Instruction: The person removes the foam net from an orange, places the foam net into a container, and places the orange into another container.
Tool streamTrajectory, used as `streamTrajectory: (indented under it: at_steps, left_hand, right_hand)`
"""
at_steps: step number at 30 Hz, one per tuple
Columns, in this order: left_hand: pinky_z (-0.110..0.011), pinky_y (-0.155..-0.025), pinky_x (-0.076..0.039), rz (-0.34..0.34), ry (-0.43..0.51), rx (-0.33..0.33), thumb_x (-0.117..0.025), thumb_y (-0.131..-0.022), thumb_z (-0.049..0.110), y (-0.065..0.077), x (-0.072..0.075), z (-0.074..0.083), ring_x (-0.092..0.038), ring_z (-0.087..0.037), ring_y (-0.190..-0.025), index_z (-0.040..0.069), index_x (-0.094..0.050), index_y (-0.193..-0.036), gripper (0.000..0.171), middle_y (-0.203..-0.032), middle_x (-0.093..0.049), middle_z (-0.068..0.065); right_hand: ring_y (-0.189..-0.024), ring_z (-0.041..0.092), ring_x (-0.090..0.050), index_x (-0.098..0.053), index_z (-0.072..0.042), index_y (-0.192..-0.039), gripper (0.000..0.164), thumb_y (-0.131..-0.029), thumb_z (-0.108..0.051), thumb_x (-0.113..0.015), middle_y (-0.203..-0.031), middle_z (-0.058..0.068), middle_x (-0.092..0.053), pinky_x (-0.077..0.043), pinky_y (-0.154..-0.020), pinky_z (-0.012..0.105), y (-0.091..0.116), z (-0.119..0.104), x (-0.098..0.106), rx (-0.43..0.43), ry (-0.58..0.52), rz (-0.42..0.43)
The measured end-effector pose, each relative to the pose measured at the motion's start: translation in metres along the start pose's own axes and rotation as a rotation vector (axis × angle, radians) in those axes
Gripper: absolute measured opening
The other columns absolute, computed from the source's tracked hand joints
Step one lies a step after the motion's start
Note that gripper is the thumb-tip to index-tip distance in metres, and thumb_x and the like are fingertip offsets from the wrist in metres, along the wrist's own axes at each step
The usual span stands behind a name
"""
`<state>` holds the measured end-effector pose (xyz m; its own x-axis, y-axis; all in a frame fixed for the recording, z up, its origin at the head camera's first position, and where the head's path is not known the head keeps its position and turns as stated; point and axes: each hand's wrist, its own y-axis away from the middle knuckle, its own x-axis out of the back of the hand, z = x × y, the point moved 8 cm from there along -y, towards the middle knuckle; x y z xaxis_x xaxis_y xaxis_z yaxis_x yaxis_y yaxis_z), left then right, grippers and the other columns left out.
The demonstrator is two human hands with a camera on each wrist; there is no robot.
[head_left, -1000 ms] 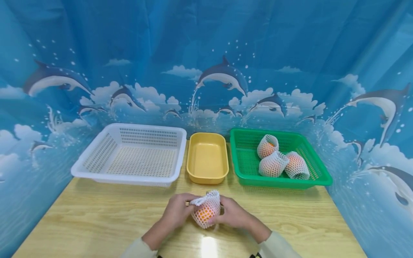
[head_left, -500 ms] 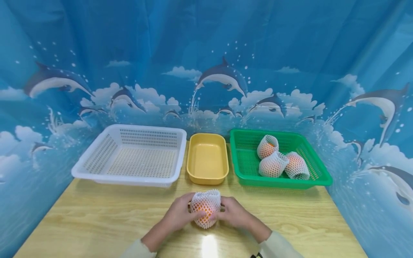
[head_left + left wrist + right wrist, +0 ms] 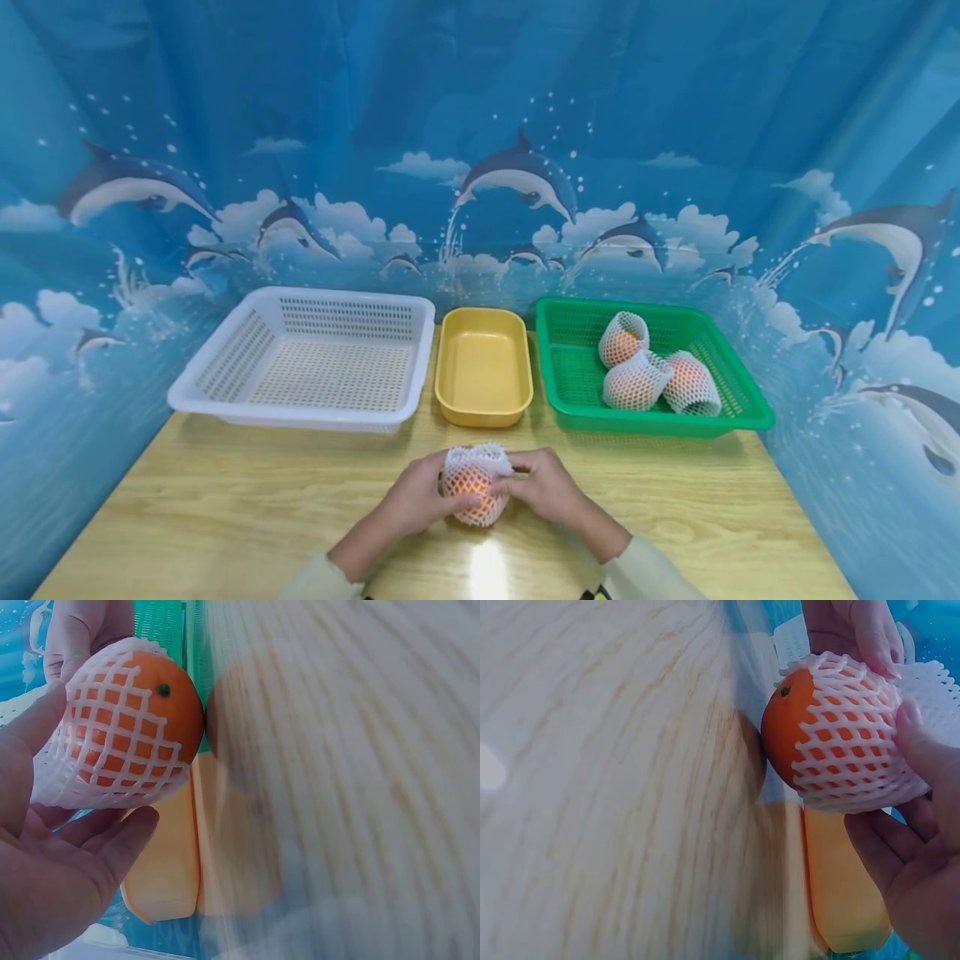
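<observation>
Near the front middle of the table, an orange [image 3: 470, 481] in a white foam net [image 3: 491, 454] is held between both hands. My left hand [image 3: 418, 497] grips it from the left, thumb across the front and fingers behind. From the right, my right hand [image 3: 546, 487] holds it with thumb on the net and fingers round the far side. Both wrist views show the bare stem end of the orange [image 3: 180, 697] poking out of the net's lower opening, down at the tabletop. The net's other end stands loose above the fruit.
Behind the hands stand a white basket [image 3: 191, 392], a yellow tray [image 3: 483, 412] and a green basket [image 3: 652, 423] in a row. Three net-wrapped oranges [image 3: 633, 383] lie in the green basket. A blue dolphin-print curtain [image 3: 360, 100] hangs behind the wooden table [image 3: 262, 508].
The net's top, pulled to the left at first, now stands upright and rounded open. My left thumb has come onto the front of the fruit, and my right hand has shifted slightly up.
</observation>
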<state>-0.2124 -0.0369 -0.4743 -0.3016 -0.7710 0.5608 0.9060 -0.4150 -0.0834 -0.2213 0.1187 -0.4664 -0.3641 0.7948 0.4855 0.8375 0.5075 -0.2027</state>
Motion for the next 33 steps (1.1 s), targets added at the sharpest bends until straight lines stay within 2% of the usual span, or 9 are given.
streamTrajectory:
  at_steps: [3, 8, 13, 19, 23, 26, 29, 31, 33]
  left_hand:
    - [-0.035, -0.087, -0.055, -0.005, 0.011, 0.0, -0.078, -0.078, 0.042, 0.001, 0.0, 0.0, -0.066, -0.02, -0.1, 0.007, -0.063, -0.121, 0.057, -0.111, -0.07, -0.006]
    - [-0.035, -0.086, -0.055, -0.008, 0.023, -0.002, -0.077, -0.08, 0.039, 0.001, 0.001, 0.001, -0.066, -0.021, -0.1, 0.006, -0.065, -0.118, 0.051, -0.109, -0.071, -0.006]
    - [-0.036, -0.088, -0.055, 0.004, 0.021, -0.009, -0.077, -0.08, 0.036, 0.003, 0.003, 0.003, -0.067, -0.02, -0.099, 0.006, -0.066, -0.116, 0.048, -0.107, -0.071, -0.005]
    - [-0.042, -0.095, -0.051, 0.062, -0.036, -0.068, -0.078, -0.079, 0.028, 0.004, 0.007, 0.011, -0.065, -0.023, -0.106, 0.006, -0.066, -0.12, 0.049, -0.114, -0.07, -0.008]
    - [-0.038, -0.09, -0.054, 0.098, -0.065, -0.09, -0.079, -0.078, 0.024, 0.005, 0.009, 0.013, -0.067, -0.022, -0.101, 0.006, -0.068, -0.117, 0.045, -0.111, -0.071, -0.008]
    - [-0.029, -0.075, -0.057, 0.122, -0.088, -0.084, -0.079, -0.078, 0.022, 0.004, 0.012, 0.013, -0.068, -0.016, -0.085, 0.008, -0.072, -0.104, 0.031, -0.095, -0.073, -0.003]
    - [-0.023, -0.066, -0.054, 0.129, -0.095, -0.069, -0.078, -0.079, 0.023, 0.004, 0.014, 0.013, -0.065, -0.009, -0.074, 0.01, -0.073, -0.095, 0.021, -0.083, -0.072, 0.001]
    - [-0.022, -0.066, -0.054, 0.122, -0.083, -0.05, -0.078, -0.08, 0.025, 0.004, 0.014, 0.012, -0.064, -0.009, -0.074, 0.009, -0.072, -0.097, 0.024, -0.084, -0.072, 0.001]
    - [-0.024, -0.072, -0.056, 0.104, -0.049, -0.03, -0.077, -0.08, 0.027, 0.004, 0.012, 0.011, -0.067, -0.012, -0.081, 0.007, -0.071, -0.104, 0.031, -0.092, -0.073, -0.003]
  right_hand:
    - [-0.101, 0.014, -0.067, -0.071, -0.007, -0.111, 0.036, -0.082, -0.027, -0.077, -0.109, 0.002, -0.072, -0.051, -0.095, 0.033, 0.0, 0.001, -0.001, -0.028, -0.014, -0.015]
    - [-0.121, 0.023, -0.057, -0.051, -0.006, -0.138, 0.072, -0.077, -0.03, -0.081, -0.133, 0.005, -0.06, -0.043, -0.105, 0.044, 0.001, 0.004, -0.004, -0.092, -0.019, -0.069]
    - [-0.13, 0.025, -0.048, -0.043, -0.009, -0.145, 0.087, -0.073, -0.036, -0.084, -0.142, 0.004, -0.052, -0.036, -0.11, 0.049, 0.002, 0.006, -0.012, -0.125, 0.004, -0.138]
    - [-0.126, 0.017, -0.05, -0.045, -0.02, -0.142, 0.085, -0.07, -0.04, -0.085, -0.137, -0.007, -0.053, -0.037, -0.109, 0.048, 0.003, 0.006, -0.019, -0.11, 0.0, -0.169]
    - [-0.125, 0.017, -0.05, -0.044, -0.018, -0.143, 0.087, -0.07, -0.039, -0.085, -0.136, -0.006, -0.054, -0.035, -0.11, 0.048, 0.004, 0.006, -0.019, -0.108, -0.008, -0.159]
    - [-0.122, 0.016, -0.053, -0.046, -0.017, -0.141, 0.083, -0.071, -0.039, -0.084, -0.133, -0.004, -0.057, -0.038, -0.109, 0.045, 0.003, 0.007, -0.02, -0.106, -0.005, -0.164]
    - [-0.116, 0.015, -0.056, -0.051, -0.017, -0.137, 0.075, -0.073, -0.04, -0.083, -0.128, -0.004, -0.061, -0.043, -0.105, 0.042, 0.003, 0.007, -0.02, -0.102, 0.014, -0.164]
    - [-0.114, 0.014, -0.058, -0.053, -0.016, -0.135, 0.071, -0.074, -0.04, -0.082, -0.126, -0.004, -0.062, -0.044, -0.104, 0.041, 0.003, 0.007, -0.019, -0.102, 0.019, -0.161]
    - [-0.112, 0.013, -0.059, -0.056, -0.016, -0.133, 0.066, -0.076, -0.039, -0.081, -0.123, -0.004, -0.064, -0.045, -0.103, 0.04, 0.003, 0.006, -0.018, -0.117, 0.013, -0.158]
